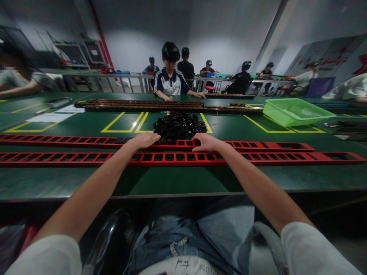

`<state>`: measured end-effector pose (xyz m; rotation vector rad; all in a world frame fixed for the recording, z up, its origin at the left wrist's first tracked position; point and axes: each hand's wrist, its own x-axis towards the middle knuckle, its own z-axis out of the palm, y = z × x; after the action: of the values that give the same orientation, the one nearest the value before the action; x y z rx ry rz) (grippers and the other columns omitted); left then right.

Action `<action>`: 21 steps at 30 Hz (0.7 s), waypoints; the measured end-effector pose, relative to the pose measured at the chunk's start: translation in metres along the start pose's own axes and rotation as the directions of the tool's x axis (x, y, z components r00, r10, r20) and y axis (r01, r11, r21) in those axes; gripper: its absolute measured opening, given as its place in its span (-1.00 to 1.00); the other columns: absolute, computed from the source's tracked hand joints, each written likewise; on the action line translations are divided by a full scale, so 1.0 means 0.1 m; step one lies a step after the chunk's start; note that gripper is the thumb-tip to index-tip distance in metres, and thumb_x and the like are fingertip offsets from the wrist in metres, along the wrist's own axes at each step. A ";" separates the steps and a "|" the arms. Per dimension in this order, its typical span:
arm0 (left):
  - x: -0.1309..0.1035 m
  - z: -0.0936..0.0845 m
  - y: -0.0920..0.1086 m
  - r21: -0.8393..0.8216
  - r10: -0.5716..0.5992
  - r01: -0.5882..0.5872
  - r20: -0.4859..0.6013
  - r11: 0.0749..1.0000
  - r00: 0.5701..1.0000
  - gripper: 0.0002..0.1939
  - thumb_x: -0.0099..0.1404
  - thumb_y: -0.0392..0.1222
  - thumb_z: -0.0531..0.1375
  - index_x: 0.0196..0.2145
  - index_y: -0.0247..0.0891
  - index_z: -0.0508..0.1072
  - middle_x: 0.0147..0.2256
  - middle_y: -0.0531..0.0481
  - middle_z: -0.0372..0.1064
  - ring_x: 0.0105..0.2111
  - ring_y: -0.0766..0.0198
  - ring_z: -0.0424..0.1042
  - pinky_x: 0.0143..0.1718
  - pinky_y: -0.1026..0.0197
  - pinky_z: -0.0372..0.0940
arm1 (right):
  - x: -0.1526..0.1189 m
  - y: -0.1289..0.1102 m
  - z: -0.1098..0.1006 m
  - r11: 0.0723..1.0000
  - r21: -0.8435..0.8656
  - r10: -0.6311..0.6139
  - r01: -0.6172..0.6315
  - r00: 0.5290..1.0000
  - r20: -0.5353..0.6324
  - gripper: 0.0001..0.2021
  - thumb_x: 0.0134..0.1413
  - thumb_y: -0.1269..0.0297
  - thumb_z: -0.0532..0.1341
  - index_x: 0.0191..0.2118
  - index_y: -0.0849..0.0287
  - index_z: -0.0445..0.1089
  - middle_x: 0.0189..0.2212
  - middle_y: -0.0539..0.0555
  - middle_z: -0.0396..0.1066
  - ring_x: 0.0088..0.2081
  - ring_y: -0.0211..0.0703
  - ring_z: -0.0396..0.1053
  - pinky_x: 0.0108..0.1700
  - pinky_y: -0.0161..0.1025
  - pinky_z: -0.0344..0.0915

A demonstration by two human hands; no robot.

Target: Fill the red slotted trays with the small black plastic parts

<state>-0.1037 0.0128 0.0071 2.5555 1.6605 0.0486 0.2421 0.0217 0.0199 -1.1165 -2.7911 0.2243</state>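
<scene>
Two long red slotted frames lie side by side across the table in front of me. On the far red frame (243,144), several slots near the middle hold small black parts (166,141). My left hand (146,140) rests flat over this frame, fingers stretched out and pointing right by the black parts; its thumb is hidden. A little to the right, my right hand (208,142) straddles the same frame, thumb at the near edge and curved fingers at the far one. Just beyond both hands is a pile of glossy black parts (180,125). The near red frame (172,163) lies below my wrists.
A light green basket (298,112) stands at the right. Bundled long dark strips (143,105) lie across the table, with white paper sheets (51,116) at left. Yellow tape marks the green tabletop (177,179). A person (172,82) sits opposite; other people work farther back.
</scene>
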 end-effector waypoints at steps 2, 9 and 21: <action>0.01 0.03 -0.03 0.030 0.025 -0.024 -0.015 0.999 1.000 -0.46 0.48 0.08 -0.23 -0.17 -0.25 0.44 -0.14 -0.19 0.47 -0.19 0.11 0.42 -0.11 0.12 0.25 | 0.00 0.01 0.02 1.000 0.010 -0.004 0.005 1.000 -0.008 -0.53 0.03 0.02 0.37 0.00 0.19 0.47 -0.04 0.22 0.44 -0.03 0.10 0.41 0.05 -0.04 0.35; -0.03 0.09 -0.01 0.098 0.093 -0.080 -0.135 0.992 0.987 -0.55 0.49 0.00 -0.18 -0.18 -0.25 0.42 -0.18 -0.17 0.41 -0.14 0.12 0.38 -0.03 0.09 0.24 | -0.02 0.03 0.05 1.000 0.025 0.008 -0.007 0.999 -0.041 -0.53 0.03 0.03 0.38 0.02 0.17 0.48 -0.05 0.21 0.46 -0.04 0.07 0.42 0.04 -0.05 0.36; -0.03 0.03 0.31 -0.062 0.298 -0.315 -0.196 0.947 0.934 -0.59 0.43 -0.01 0.06 0.05 -0.29 0.49 -0.04 -0.18 0.33 -0.02 0.11 0.32 0.11 0.06 0.20 | -0.03 0.02 0.06 0.999 0.036 -0.007 0.009 0.998 -0.058 -0.51 0.02 0.03 0.39 0.02 0.21 0.49 -0.02 0.24 0.45 0.00 0.11 0.41 0.08 -0.04 0.34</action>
<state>-0.0770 -0.0029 0.0071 2.7841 1.2544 0.3865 0.2446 0.0202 0.0134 -1.0852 -2.7295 0.2366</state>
